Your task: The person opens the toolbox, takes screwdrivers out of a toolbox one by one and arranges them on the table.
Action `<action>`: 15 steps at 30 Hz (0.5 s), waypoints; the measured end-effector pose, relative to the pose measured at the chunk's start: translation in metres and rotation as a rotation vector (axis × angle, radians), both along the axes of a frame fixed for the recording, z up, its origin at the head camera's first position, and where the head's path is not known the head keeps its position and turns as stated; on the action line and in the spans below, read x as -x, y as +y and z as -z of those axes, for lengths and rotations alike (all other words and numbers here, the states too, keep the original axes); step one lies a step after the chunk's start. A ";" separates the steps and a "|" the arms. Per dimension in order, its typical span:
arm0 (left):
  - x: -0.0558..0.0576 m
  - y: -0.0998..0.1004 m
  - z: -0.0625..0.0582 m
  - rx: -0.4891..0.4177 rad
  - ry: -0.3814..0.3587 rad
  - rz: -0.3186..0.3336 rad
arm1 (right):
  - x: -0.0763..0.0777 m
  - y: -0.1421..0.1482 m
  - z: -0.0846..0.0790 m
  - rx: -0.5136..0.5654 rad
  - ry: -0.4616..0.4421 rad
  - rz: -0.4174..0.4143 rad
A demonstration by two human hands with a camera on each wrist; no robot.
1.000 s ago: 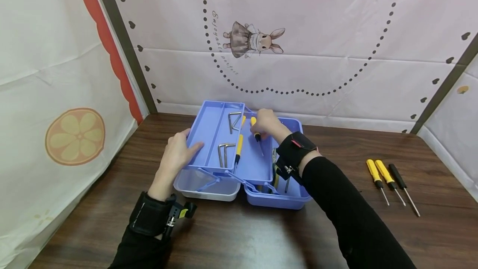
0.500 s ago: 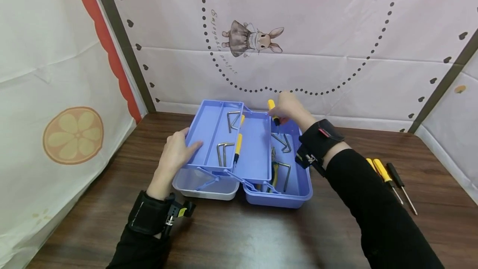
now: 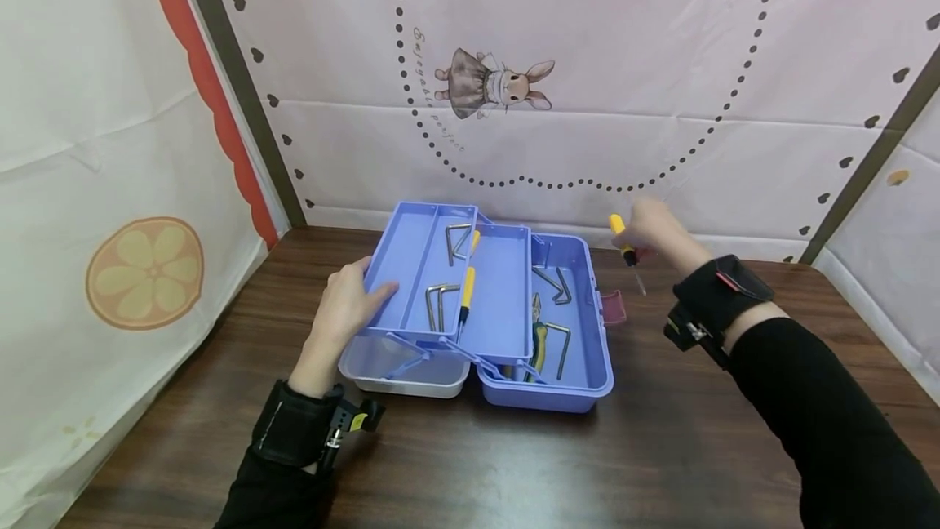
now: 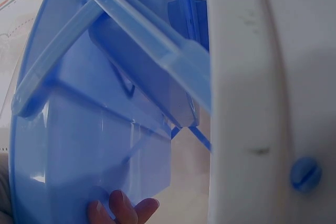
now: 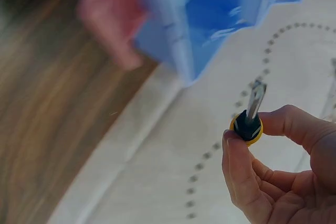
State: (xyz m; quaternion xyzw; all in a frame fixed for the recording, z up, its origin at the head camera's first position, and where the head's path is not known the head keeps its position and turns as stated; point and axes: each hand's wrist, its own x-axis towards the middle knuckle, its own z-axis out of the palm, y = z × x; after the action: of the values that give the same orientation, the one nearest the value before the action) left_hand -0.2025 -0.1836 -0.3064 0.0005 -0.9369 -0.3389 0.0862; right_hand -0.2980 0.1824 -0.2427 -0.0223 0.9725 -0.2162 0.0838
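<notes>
Two forearms in black sleeves [image 3: 844,406], each with a black strap [image 3: 723,294] at the wrist, reach forward over a dark brown wood-grain table [image 3: 441,472]. On it stands an unfolded toolbox of light blue plastic [image 3: 543,400], with a translucent white bin [image 3: 404,386] at its front left. The left hand [image 3: 341,307] holds the rim of the raised blue tray [image 3: 392,276], thumb over the edge, fingertips against the plastic below. That tray carries bent metal hex keys [image 3: 441,310]; a yellow-handled screwdriver [image 3: 468,288] lies along its right edge, though I cannot tell in which tray. Over in the deep lower compartment are pliers with yellow-green grips [image 3: 539,347] and more L-shaped keys [image 3: 564,351]. Off the box's right side, beyond a translucent pink latch [image 3: 613,308], the right hand [image 3: 657,227] pinches a yellow-and-black screwdriver [image 3: 618,226] between thumb and fingers; the tool is in the air, its metal shaft slanting downward. Behind everything hangs a white cloth [image 3: 624,121] printed with a sideways rabbit in a dress [image 3: 507,88].
</notes>
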 end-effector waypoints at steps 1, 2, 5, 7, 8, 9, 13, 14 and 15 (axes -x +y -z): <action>0.000 0.000 0.000 -0.001 -0.004 0.000 | -0.002 0.006 0.004 0.008 -0.006 0.002; 0.000 0.000 0.000 -0.001 -0.006 -0.001 | -0.003 0.012 0.008 0.012 -0.014 0.005; -0.001 0.000 0.000 -0.001 -0.006 -0.002 | -0.008 0.028 0.020 0.016 -0.046 0.018; -0.001 0.000 0.000 -0.001 -0.005 -0.003 | -0.011 0.039 0.026 -0.005 -0.082 0.014; -0.001 0.000 0.000 0.000 -0.004 -0.002 | -0.012 0.044 0.030 -0.013 -0.097 0.012; -0.001 -0.001 -0.001 0.001 -0.003 -0.001 | -0.013 0.049 0.033 -0.018 -0.108 0.007; -0.001 0.000 -0.001 0.000 -0.006 0.001 | -0.018 0.068 0.047 -0.021 -0.140 -0.015; -0.001 0.000 0.000 0.002 -0.004 0.001 | -0.019 0.071 0.050 -0.019 -0.148 -0.010; -0.001 0.000 0.000 0.002 -0.005 0.001 | -0.021 0.075 0.052 -0.011 -0.157 -0.001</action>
State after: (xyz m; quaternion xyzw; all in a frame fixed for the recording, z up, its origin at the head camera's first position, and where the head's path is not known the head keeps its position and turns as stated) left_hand -0.2017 -0.1839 -0.3061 0.0010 -0.9374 -0.3378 0.0840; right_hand -0.2774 0.2570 -0.2951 -0.0053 0.9641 -0.2117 0.1600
